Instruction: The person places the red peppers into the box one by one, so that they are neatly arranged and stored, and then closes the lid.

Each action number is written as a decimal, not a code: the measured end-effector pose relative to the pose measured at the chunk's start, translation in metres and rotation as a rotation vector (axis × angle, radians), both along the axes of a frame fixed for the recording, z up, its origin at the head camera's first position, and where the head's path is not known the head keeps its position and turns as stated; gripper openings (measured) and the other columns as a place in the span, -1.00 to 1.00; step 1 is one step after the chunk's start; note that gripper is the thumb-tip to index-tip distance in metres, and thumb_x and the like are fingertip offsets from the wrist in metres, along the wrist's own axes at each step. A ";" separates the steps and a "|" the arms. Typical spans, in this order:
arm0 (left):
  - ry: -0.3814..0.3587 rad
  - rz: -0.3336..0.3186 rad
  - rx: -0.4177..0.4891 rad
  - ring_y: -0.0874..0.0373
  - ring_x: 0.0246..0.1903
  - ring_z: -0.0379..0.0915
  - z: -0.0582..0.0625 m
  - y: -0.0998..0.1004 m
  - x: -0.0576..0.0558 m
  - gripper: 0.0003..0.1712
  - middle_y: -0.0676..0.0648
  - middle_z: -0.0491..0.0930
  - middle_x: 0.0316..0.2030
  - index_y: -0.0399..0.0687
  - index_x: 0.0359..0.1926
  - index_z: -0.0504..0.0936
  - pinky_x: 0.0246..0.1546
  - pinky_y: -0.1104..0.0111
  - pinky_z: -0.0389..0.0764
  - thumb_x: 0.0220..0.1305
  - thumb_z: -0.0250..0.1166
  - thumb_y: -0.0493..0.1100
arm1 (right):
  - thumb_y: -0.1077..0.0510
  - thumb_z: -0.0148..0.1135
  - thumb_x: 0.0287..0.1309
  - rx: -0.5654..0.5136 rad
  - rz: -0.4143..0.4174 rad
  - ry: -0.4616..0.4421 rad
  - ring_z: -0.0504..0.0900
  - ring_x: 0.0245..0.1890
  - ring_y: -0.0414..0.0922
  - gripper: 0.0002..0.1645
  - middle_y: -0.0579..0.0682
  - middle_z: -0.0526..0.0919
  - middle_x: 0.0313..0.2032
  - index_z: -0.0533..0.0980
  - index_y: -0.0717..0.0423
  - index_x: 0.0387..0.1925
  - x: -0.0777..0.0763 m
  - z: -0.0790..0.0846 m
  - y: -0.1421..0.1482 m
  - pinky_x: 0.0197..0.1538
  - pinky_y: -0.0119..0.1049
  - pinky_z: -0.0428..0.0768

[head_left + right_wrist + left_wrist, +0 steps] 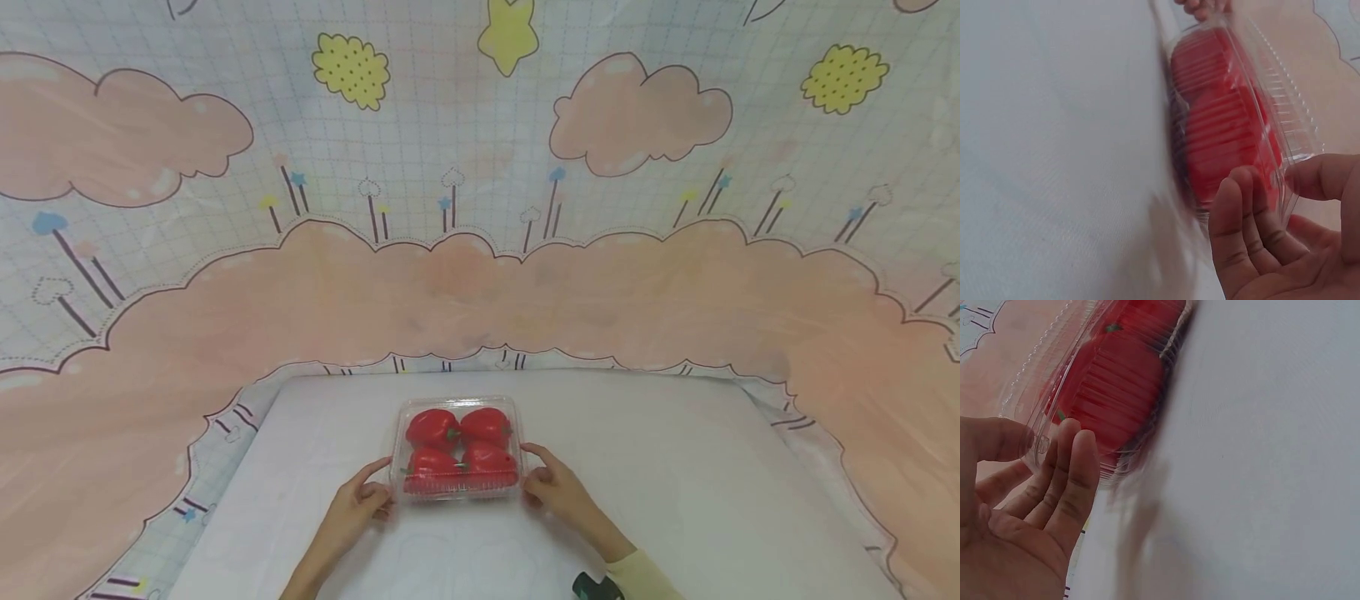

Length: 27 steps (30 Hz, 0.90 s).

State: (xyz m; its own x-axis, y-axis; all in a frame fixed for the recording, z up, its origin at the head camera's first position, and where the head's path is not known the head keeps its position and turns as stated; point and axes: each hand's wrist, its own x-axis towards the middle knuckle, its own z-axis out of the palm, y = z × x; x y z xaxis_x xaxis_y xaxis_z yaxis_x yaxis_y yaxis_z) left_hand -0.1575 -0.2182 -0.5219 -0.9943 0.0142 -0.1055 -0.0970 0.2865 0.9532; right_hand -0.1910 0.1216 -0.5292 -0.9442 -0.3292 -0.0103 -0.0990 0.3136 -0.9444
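A clear plastic clamshell box (459, 402) with a ribbed front wall is on the white table in the head view. Several red bell peppers (432, 428) with green stems lie inside it under the lid. At the box's left side, my left hand (356, 503) pinches the rim between thumb and fingers, as the left wrist view also shows. My right hand (561, 493) grips the opposite rim the same way; in the right wrist view its thumb (1319, 177) is on the rim and its fingers are against the ribbed wall. The box's underside is hidden.
The white tabletop (675, 475) extends around the box. A cloth backdrop (480, 292) with clouds and stars rises behind the table and hangs along both sides. A dark device (596, 586) sits by the right sleeve (641, 577).
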 end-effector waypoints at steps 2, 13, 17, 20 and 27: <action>-0.001 -0.007 0.018 0.17 -0.44 0.62 -0.001 0.000 -0.001 -0.39 -0.25 0.68 -0.33 -0.19 0.40 0.28 -0.38 0.37 0.74 0.33 0.10 -0.37 | 0.25 0.11 0.27 -0.006 0.017 -0.020 0.58 -0.48 -0.19 -0.30 0.17 0.66 -0.42 0.20 0.16 0.41 0.000 0.001 0.000 -0.40 -0.43 0.62; 0.023 0.010 0.089 0.23 -0.52 0.57 0.000 0.002 -0.001 -0.39 -0.31 0.67 -0.37 -0.28 0.37 0.31 -0.43 0.37 0.74 0.29 0.12 -0.43 | 0.30 0.06 0.32 -0.039 0.024 -0.047 0.46 -0.56 -0.20 -0.31 0.16 0.60 -0.49 0.13 0.18 0.44 -0.002 -0.005 -0.002 -0.52 -0.47 0.48; 0.015 0.032 0.109 0.24 -0.55 0.55 -0.002 0.005 -0.002 -0.39 -0.29 0.66 -0.41 -0.31 0.36 0.32 -0.46 0.39 0.73 0.28 0.10 -0.46 | 0.32 0.06 0.31 -0.039 -0.003 -0.045 0.44 -0.59 -0.23 -0.31 0.04 0.57 -0.53 0.15 0.18 0.43 -0.001 -0.005 -0.004 -0.54 -0.49 0.45; 0.006 0.052 0.118 0.24 -0.57 0.54 -0.003 0.006 -0.003 -0.39 -0.27 0.66 -0.44 -0.30 0.35 0.34 -0.47 0.39 0.72 0.26 0.09 -0.48 | 0.34 0.07 0.29 -0.052 -0.024 -0.047 0.44 -0.60 -0.24 -0.32 -0.04 0.54 -0.56 0.17 0.21 0.42 0.000 -0.004 -0.006 -0.55 -0.49 0.45; -0.025 0.113 0.072 0.16 -0.52 0.61 -0.003 0.008 -0.005 -0.37 -0.22 0.70 -0.41 -0.16 0.37 0.35 -0.44 0.35 0.73 0.26 0.14 -0.41 | 0.32 0.06 0.29 -0.085 -0.037 -0.057 0.50 -0.54 -0.19 -0.30 0.08 0.61 -0.49 0.17 0.19 0.43 0.001 -0.002 -0.007 -0.47 -0.44 0.54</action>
State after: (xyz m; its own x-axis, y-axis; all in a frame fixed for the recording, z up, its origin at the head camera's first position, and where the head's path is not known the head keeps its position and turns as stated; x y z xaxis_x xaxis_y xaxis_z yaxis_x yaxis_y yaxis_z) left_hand -0.1623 -0.2102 -0.5246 -0.9871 -0.0894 -0.1331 -0.1489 0.2028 0.9678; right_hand -0.1896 0.1143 -0.5312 -0.9544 -0.2961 -0.0378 -0.0341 0.2341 -0.9716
